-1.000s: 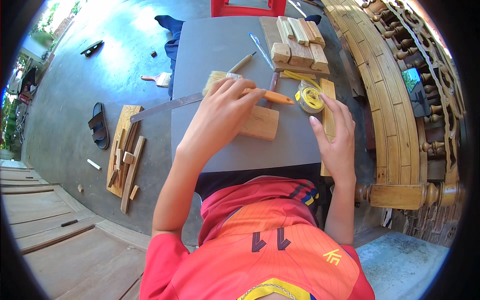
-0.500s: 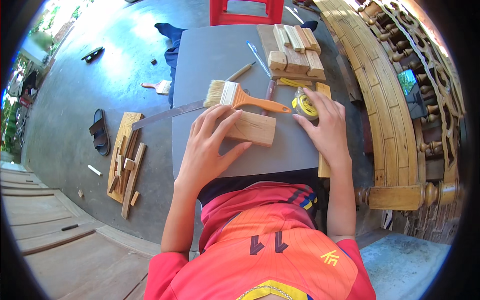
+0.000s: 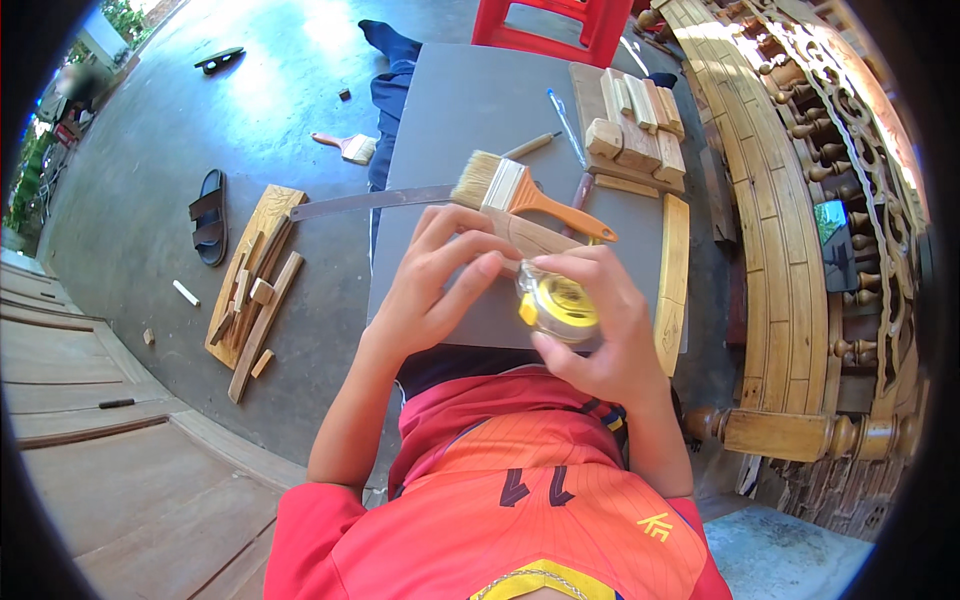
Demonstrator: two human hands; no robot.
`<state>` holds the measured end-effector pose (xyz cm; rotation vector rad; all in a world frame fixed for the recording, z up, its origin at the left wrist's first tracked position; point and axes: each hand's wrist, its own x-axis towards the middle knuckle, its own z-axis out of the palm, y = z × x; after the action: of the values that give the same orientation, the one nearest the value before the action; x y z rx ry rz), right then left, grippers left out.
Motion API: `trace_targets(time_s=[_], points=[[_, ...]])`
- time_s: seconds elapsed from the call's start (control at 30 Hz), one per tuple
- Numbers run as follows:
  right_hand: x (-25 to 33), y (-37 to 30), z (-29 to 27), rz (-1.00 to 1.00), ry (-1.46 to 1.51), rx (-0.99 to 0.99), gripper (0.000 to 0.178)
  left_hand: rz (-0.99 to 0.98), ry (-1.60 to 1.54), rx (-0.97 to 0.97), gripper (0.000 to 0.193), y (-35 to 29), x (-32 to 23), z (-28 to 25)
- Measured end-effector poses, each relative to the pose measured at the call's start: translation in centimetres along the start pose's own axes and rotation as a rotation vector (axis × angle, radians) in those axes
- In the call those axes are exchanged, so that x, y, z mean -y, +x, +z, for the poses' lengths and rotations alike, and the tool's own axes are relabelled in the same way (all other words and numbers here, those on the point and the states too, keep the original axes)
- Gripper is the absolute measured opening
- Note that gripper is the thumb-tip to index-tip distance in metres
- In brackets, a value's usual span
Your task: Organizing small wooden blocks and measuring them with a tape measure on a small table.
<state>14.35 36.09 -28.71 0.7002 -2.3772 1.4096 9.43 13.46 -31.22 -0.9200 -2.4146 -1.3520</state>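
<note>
Tape measure (image 3: 562, 304) has come to mid-frame, between the right hand's (image 3: 612, 345) curled fingers; the left hand (image 3: 425, 285) sits half-closed beside it, any hold unclear.

Tape measure (image 3: 562, 306) over table (image 3: 460, 110), paintbrush (image 3: 520, 193) behind, blocks (image 3: 637, 140) far right, 2 sandals (image 3: 208, 225) on floor (image 3: 130, 230) left
</note>
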Motion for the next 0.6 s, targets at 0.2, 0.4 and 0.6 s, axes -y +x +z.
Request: trace_targets(time_s=[0.2,0.4,0.6], points=[[0.0,0.0,2.2,0.02,-0.024,-0.041,0.046,0.006,0.005,0.017,0.024,0.2,-0.4,0.4],[0.6,0.3,1.1,0.172,-0.026,-0.066,0.041,0.015,-0.024,-0.056,0.027,-0.1,0.4,0.4],[-1.2,-2.3,-5.8,0.292,-0.134,-0.008,0.036,-0.305,-0.277,-0.531,0.025,0.0,0.3,-0.5]])
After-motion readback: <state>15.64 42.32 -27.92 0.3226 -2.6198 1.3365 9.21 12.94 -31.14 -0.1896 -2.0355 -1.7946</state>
